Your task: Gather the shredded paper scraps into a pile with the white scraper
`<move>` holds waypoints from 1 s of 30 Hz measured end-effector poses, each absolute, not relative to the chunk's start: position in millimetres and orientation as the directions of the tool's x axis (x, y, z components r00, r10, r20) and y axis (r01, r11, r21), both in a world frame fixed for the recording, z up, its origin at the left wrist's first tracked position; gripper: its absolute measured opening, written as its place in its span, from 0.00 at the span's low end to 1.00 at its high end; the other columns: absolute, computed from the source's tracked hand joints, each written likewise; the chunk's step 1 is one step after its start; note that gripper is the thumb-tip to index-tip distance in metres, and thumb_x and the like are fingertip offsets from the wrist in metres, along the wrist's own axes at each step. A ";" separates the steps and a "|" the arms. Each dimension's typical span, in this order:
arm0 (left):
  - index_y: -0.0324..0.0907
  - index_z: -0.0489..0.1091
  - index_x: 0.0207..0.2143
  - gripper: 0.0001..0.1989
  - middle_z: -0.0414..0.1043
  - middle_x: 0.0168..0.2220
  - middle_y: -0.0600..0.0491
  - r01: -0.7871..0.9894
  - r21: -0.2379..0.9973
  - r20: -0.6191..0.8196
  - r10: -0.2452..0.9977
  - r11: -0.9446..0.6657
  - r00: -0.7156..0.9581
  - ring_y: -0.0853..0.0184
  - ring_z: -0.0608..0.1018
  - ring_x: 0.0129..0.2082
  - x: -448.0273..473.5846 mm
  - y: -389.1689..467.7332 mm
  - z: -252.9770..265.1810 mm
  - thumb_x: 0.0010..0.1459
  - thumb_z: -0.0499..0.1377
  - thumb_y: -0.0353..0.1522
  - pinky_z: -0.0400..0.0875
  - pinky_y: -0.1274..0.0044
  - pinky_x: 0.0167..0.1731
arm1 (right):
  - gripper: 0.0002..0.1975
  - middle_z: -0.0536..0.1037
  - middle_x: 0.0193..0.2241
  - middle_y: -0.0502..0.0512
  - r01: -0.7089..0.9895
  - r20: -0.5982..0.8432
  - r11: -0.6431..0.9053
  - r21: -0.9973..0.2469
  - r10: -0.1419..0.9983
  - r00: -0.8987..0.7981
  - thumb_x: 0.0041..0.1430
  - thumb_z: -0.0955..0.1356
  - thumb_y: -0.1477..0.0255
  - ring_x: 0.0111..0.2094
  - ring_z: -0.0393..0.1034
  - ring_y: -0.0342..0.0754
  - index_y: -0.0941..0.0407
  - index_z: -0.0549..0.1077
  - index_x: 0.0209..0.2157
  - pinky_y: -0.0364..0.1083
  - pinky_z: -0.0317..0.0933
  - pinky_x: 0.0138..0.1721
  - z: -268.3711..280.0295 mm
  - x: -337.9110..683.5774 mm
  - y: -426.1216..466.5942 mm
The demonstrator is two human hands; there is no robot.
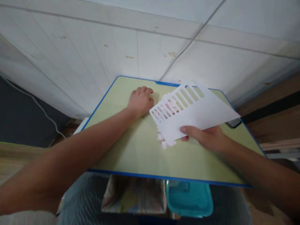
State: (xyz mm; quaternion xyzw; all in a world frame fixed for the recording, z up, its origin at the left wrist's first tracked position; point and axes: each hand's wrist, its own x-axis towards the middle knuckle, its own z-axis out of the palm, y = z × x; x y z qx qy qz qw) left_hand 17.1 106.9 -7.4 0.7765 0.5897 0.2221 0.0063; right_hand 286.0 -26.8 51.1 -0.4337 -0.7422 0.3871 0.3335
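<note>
A white sheet of paper [199, 114] with a row of rounded slots cut through it is tilted above the table. My right hand [208, 136] grips its lower edge, thumb on top and fingers mostly hidden beneath. Small paper scraps [165, 143] show under the sheet's lower left corner, and pinkish printed pieces [171, 107] are visible through the slots. To the left of the sheet, my left hand [141, 101] rests palm down on the table, fingers loosely bent and apart, holding nothing.
The yellow-green table [131, 150] has a blue rim and stands against a white panelled wall [124, 47]. A dark phone-like object [234, 123] lies near its right edge. Below the front edge are a paper-lined box [136, 195] and a turquoise container [190, 198].
</note>
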 end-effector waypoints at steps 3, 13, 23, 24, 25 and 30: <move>0.48 0.80 0.60 0.21 0.79 0.62 0.42 0.900 0.320 0.318 0.929 -0.295 0.192 0.46 0.76 0.65 14.7 110.5 -7.7 0.69 0.60 0.29 0.73 0.52 0.69 | 0.14 0.88 0.27 0.51 0.430 0.252 0.427 -0.796 0.879 -0.406 0.69 0.77 0.68 0.29 0.84 0.55 0.46 0.82 0.27 0.52 0.83 0.40 42.8 291.2 -34.0; 0.48 0.79 0.57 0.17 0.78 0.61 0.45 0.872 0.334 0.299 0.917 -0.359 0.263 0.45 0.75 0.65 8.4 110.9 -3.9 0.69 0.59 0.32 0.71 0.50 0.70 | 0.15 0.87 0.27 0.47 0.504 0.287 0.428 -0.750 0.897 -0.336 0.70 0.77 0.67 0.29 0.84 0.54 0.45 0.84 0.26 0.50 0.83 0.40 42.9 302.0 -48.2; 0.47 0.79 0.59 0.18 0.77 0.62 0.46 0.878 0.310 0.263 0.920 -0.366 0.291 0.42 0.74 0.68 9.6 112.5 -1.3 0.70 0.61 0.34 0.64 0.50 0.72 | 0.11 0.86 0.27 0.49 0.463 0.267 0.455 -0.760 0.869 -0.416 0.65 0.81 0.69 0.40 0.87 0.59 0.44 0.83 0.29 0.54 0.84 0.56 56.3 313.2 -44.8; 0.47 0.79 0.60 0.18 0.77 0.62 0.46 0.879 0.300 0.256 0.919 -0.370 0.300 0.42 0.74 0.68 9.6 111.1 1.0 0.71 0.61 0.34 0.65 0.50 0.72 | 0.11 0.86 0.27 0.50 0.464 0.261 0.456 -0.759 0.867 -0.425 0.64 0.81 0.69 0.40 0.87 0.59 0.44 0.83 0.29 0.55 0.84 0.57 56.0 313.7 -45.3; 0.46 0.79 0.60 0.18 0.77 0.62 0.45 0.881 0.288 0.247 0.918 -0.375 0.310 0.42 0.74 0.68 9.8 109.4 3.7 0.71 0.60 0.33 0.66 0.51 0.72 | 0.11 0.86 0.27 0.50 0.464 0.251 0.453 -0.761 0.865 -0.434 0.65 0.81 0.68 0.40 0.87 0.59 0.44 0.83 0.29 0.56 0.84 0.58 55.8 313.8 -45.5; 0.42 0.79 0.61 0.17 0.77 0.64 0.43 0.898 0.254 0.208 0.927 -0.359 0.312 0.44 0.75 0.68 14.1 101.6 15.9 0.74 0.58 0.31 0.69 0.53 0.70 | 0.10 0.87 0.30 0.49 0.444 0.219 0.427 -0.787 0.868 -0.446 0.66 0.80 0.69 0.43 0.88 0.59 0.44 0.83 0.30 0.57 0.83 0.60 57.6 312.8 -44.4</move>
